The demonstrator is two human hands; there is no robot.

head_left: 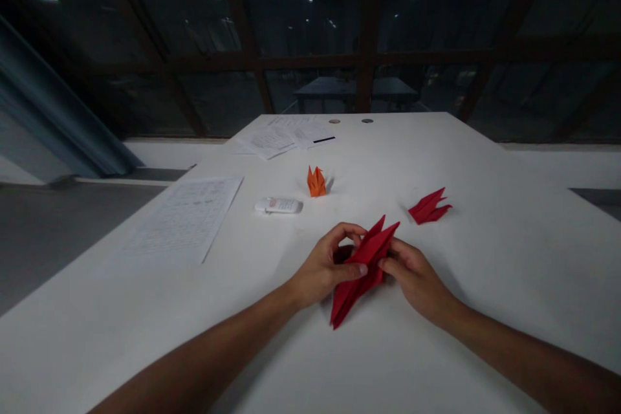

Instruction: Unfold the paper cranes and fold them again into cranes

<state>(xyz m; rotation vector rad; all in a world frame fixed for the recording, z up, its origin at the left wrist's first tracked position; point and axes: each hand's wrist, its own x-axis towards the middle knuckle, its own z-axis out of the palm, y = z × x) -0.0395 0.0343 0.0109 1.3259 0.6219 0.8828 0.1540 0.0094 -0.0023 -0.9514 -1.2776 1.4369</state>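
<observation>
Between my two hands is a red folded paper figure point(365, 265), tilted, with two pointed tips at its upper right and a narrow point at its lower left. My left hand point(326, 265) grips its left side, thumb lying across the front and fingers behind. On its right edge, my right hand point(410, 270) pinches the paper between thumb and fingers. The fingertips behind the paper are partly hidden. Beyond my right hand lies a smaller red origami piece point(429, 207) with split points. An orange origami piece point(316, 182) stands upright farther back, left of centre.
A white oblong item point(279, 206) with print on it lies left of the orange piece. A written sheet point(179, 220) rests at the table's left edge. More papers point(276, 136), a black strip point(324, 140) and two small round discs point(367, 121) are toward the far edge.
</observation>
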